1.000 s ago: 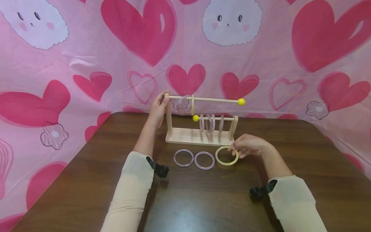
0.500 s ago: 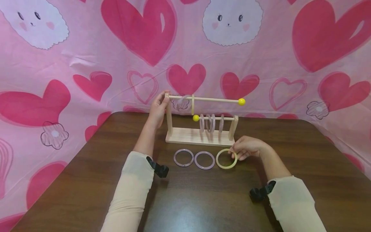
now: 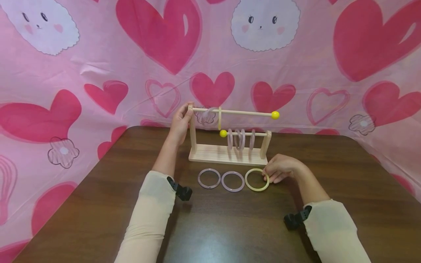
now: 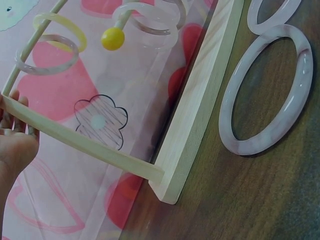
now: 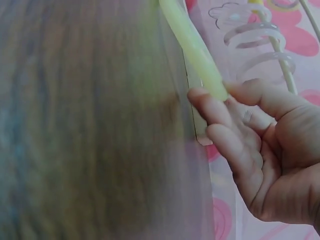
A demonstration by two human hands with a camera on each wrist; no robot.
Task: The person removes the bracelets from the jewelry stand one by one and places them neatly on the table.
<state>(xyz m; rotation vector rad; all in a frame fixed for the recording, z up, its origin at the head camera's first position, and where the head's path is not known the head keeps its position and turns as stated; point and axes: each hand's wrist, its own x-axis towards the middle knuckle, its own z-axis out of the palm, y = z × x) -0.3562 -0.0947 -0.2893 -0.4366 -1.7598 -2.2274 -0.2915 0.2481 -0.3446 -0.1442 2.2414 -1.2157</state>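
At the right of the wooden bangle stand (image 3: 213,155), my right hand (image 3: 283,168) pinches the edge of a yellow bangle (image 3: 257,190) between thumb and index finger. The right wrist view shows that grip on the yellow bangle (image 5: 195,47) close up. My left hand (image 3: 179,124) holds the top of the stand's left post (image 3: 193,133), its fingers partly hidden behind the wood. Two lilac bangles, one on the left (image 3: 209,187) and one in the middle (image 3: 232,190), lie flat on the table beside the yellow one.
On the stand's upper rod (image 3: 248,113) hang a pale lilac bangle (image 3: 207,116) and a yellow bangle (image 3: 220,122). Several lilac bangles (image 3: 252,140) hang on the lower rod. Yellow balls cap both rods. A pink heart-patterned cloth (image 3: 131,98) hangs behind the brown table (image 3: 230,226).
The yellow bangle in my right hand has come down slightly and lines up with the two lilac bangles. My left hand stays on the post.
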